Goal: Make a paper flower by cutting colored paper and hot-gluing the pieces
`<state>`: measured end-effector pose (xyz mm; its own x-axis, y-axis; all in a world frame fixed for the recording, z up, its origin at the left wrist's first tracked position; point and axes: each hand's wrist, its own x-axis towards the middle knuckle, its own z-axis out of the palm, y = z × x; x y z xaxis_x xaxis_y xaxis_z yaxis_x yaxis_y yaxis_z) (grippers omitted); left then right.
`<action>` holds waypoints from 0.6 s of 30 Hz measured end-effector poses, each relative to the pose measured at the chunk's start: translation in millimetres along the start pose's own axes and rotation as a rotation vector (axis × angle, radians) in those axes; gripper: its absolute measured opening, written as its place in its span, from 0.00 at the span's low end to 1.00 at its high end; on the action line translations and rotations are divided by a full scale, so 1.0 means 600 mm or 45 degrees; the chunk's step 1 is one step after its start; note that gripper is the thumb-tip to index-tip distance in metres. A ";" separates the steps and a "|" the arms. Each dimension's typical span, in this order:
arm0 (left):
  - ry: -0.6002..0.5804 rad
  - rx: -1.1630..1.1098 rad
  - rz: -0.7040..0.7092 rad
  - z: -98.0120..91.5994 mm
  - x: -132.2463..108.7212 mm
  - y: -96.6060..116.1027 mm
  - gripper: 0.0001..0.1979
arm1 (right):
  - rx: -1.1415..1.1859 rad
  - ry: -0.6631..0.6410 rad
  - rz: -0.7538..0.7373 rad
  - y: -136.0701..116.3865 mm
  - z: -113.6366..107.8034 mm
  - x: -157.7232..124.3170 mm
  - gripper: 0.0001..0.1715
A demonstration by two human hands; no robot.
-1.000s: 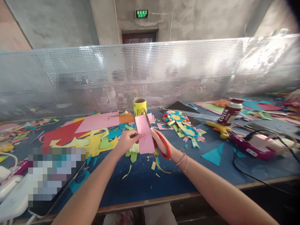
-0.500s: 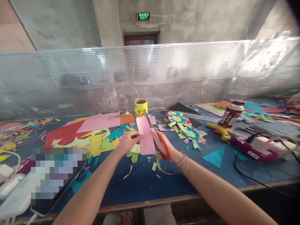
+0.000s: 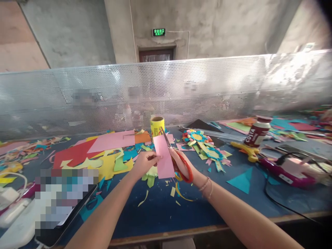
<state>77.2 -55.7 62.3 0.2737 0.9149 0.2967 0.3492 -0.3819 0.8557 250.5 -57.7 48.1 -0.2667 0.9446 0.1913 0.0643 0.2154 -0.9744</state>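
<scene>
Pinched by its left edge, a pink strip of paper (image 3: 164, 164) is held upright in my left hand (image 3: 145, 162). My right hand (image 3: 183, 165) is closed round the red-handled scissors (image 3: 187, 170), whose blades point away from me along the paper's right edge. The blades look slightly apart at the tips; whether they touch the paper I cannot tell. Just behind the paper stands a yellow tape roll (image 3: 157, 125). Paper rosettes with ribbon tails (image 3: 207, 145) lie to the right of my right hand.
Coloured sheets, including a red one (image 3: 71, 154), and scraps cover the left. A phone (image 3: 66, 204) lies near left. At right are a teal triangle (image 3: 241, 180), yellow scissors (image 3: 246, 150), a Costa bottle (image 3: 257, 132) and a purple power strip (image 3: 285, 172). A perforated metal screen (image 3: 160, 90) closes the back.
The whole view has shifted, so everything sits slightly lower in it. Both hands keep their hold on the pink paper and scissors, with the scissors' handles tilted a little differently.
</scene>
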 end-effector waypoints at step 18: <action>0.974 -0.790 -0.509 -0.100 0.044 -0.143 0.07 | -0.307 0.390 -0.047 0.020 -0.059 0.047 0.25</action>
<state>0.9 8.8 22.3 -0.4717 0.8803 -0.0510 -0.2880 -0.0991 0.9525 277.8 -19.9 45.7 0.0244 0.9574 0.2878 0.2939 0.2683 -0.9174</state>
